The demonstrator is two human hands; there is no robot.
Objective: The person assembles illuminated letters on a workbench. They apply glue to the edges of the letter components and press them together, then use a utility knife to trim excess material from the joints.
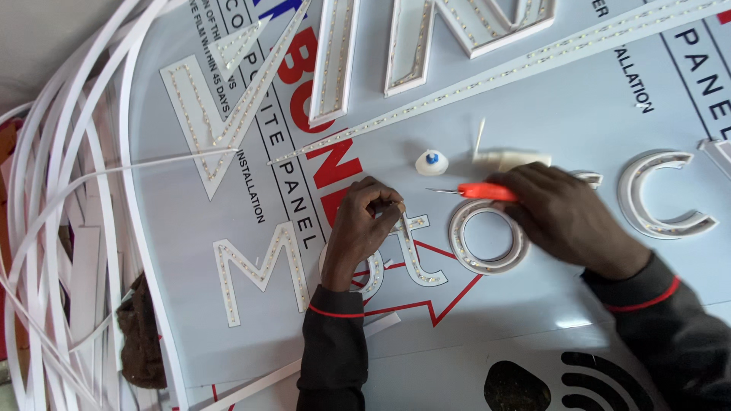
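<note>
Panel (533,304) crowded; left hand (362,228) pinches letter (415,251), right hand (567,217) grips cutter (483,191).

White sign letters and an orange-handled cutter, centre frame

A white t-shaped letter (415,251) lined with small lights lies flat beside a ring-shaped letter (487,237); the cutter (478,191) points left above them.

My left hand (364,228) boxed in: letter t (415,251) at 3 o'clock, glue cap (431,161) at 1, bare panel (198,228) open at 9.
</note>
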